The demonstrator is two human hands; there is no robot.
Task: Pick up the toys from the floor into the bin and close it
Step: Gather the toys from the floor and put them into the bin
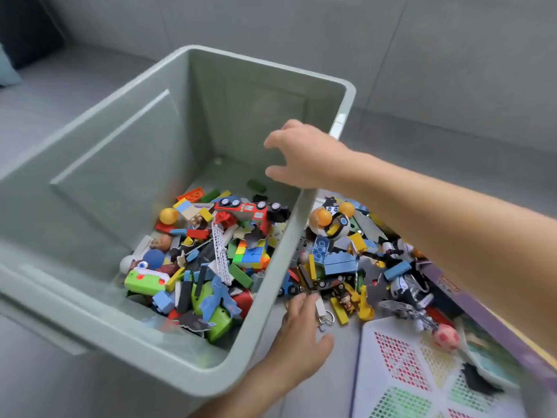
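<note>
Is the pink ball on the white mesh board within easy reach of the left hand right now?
Probably yes: the left hand rests on the floor beside the bin, and nothing stands between it and the pink ball.

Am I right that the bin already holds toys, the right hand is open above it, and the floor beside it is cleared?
Not quite. The head view shows a toy pile still on the floor beside the bin. The rest stands: toys inside, right hand open above it.

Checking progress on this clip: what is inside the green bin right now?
The green bin holds a heap of mixed toys: a red fire truck, building bricks, an orange ball. Whatever lies beneath that heap is covered. No lid is visible.
</note>
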